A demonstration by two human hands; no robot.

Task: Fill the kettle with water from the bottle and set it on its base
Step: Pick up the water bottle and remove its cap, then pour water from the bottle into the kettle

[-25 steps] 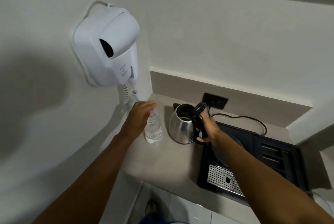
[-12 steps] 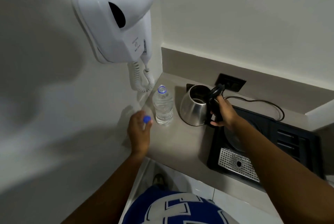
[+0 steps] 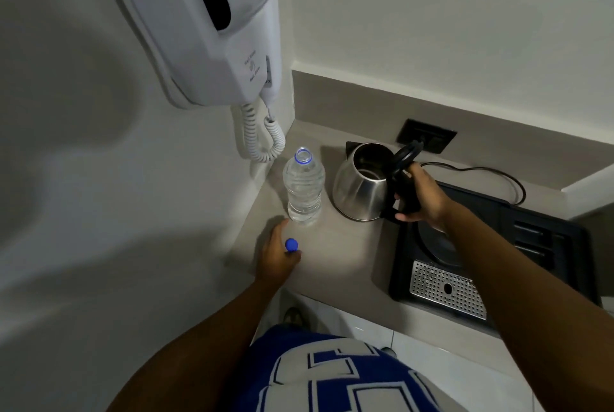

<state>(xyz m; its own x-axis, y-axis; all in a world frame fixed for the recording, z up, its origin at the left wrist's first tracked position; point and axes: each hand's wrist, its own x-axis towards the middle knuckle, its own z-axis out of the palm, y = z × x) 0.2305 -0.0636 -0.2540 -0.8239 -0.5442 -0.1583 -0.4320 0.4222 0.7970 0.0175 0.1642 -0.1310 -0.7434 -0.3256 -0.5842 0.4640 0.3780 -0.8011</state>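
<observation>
A clear plastic water bottle [image 3: 304, 187] stands upright and uncapped on the grey counter [image 3: 345, 255], near the left wall. Its blue cap [image 3: 291, 244] is pinched in my left hand [image 3: 277, 253], which rests low on the counter just in front of the bottle. To the bottle's right stands a steel kettle [image 3: 360, 184] with its black lid tipped open. My right hand [image 3: 420, 195] grips the kettle's black handle. The round kettle base [image 3: 438, 245] sits on a black tray [image 3: 545, 245] under my right forearm, which partly covers it.
A white wall-mounted hair dryer [image 3: 206, 26] with a coiled cord [image 3: 265, 139] hangs above the bottle. A black power cord [image 3: 491, 175] runs from a wall socket [image 3: 427, 136] behind the kettle. The tray holds a perforated metal drip grille [image 3: 447, 292] near the counter's front edge.
My left hand took the blue cap off the bottle and lowered it to the counter in front of the bottle. My right hand stays on the kettle handle. The view tilted downward.
</observation>
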